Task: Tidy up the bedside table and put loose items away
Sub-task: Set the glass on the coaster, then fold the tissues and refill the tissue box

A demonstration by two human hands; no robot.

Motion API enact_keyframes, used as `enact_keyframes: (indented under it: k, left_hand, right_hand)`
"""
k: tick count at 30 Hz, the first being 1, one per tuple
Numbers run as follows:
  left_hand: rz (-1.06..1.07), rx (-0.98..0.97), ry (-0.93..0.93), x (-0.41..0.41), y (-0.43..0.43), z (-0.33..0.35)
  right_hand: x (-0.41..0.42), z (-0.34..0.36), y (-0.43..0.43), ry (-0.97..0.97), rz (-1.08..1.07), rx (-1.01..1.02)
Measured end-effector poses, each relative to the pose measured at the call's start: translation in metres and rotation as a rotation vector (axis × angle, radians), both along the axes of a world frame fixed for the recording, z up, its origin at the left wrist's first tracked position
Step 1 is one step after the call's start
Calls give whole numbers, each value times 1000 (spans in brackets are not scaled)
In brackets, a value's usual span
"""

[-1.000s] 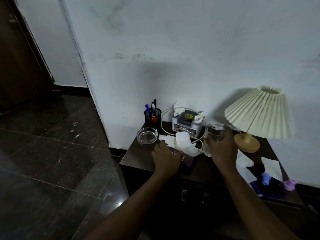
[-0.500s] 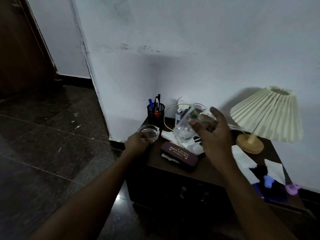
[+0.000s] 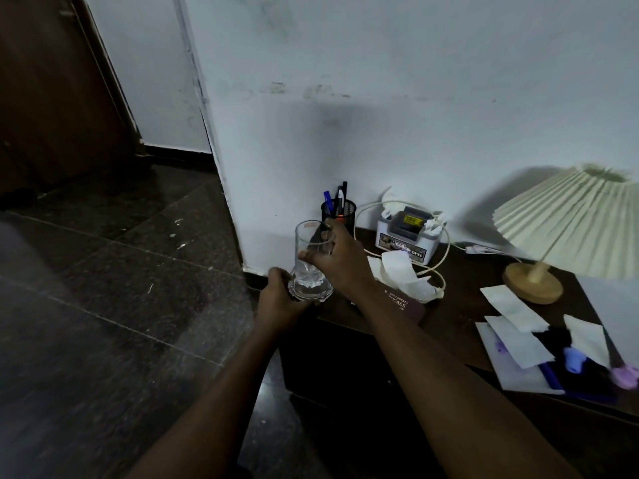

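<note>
Right grip (image 3: 340, 261) pinches tall clear glass (image 3: 311, 250); left grip (image 3: 276, 300) cups round ashtray (image 3: 293, 296).

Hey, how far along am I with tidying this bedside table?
Little looks done yet. In hand: your right hand holds the drinking glass over what looks like a clear ashtray gripped by your left hand, at the left edge of the table. Left: crumpled tissues, the spectacle case, paper slips near the lamp and purple items lie on the table.
</note>
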State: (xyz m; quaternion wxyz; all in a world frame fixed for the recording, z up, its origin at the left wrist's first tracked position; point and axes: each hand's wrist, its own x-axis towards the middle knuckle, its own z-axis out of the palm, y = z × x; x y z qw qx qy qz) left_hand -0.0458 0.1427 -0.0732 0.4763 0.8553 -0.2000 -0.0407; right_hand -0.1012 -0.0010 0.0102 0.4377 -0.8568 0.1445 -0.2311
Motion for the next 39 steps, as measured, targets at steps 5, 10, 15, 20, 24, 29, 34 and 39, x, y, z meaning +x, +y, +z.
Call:
enact_keyframes:
  k: [5, 10, 15, 20, 24, 29, 34, 39]
  left_hand:
    - [-51, -110, 78, -3, -8, 0]
    - [-42, -140, 70, 16, -14, -20]
    - [-7, -177, 97, 16, -19, -23]
    - [26, -178, 105, 0, -22, -3]
    - [59, -175, -43, -13, -18, 19]
    - [-133, -191, -820, -65, -44, 67]
    - [-522, 453, -591, -104, -83, 48]
    - [-475, 651, -496, -95, -95, 20]
  right_hand:
    - [0, -14, -1, 30, -6, 0]
    - [0, -16, 4, 41, -18, -32]
    - [1, -17, 7, 43, -17, -58]
    - [-26, -2, -5, 69, 74, -14]
    - [-76, -1, -60, -5, -230, -184]
    - [-125, -27, -125, 257, -494, -390]
    - [-105, -16, -158, 385, -332, -323]
    - [-70, 4, -156, 644, 23, -472]
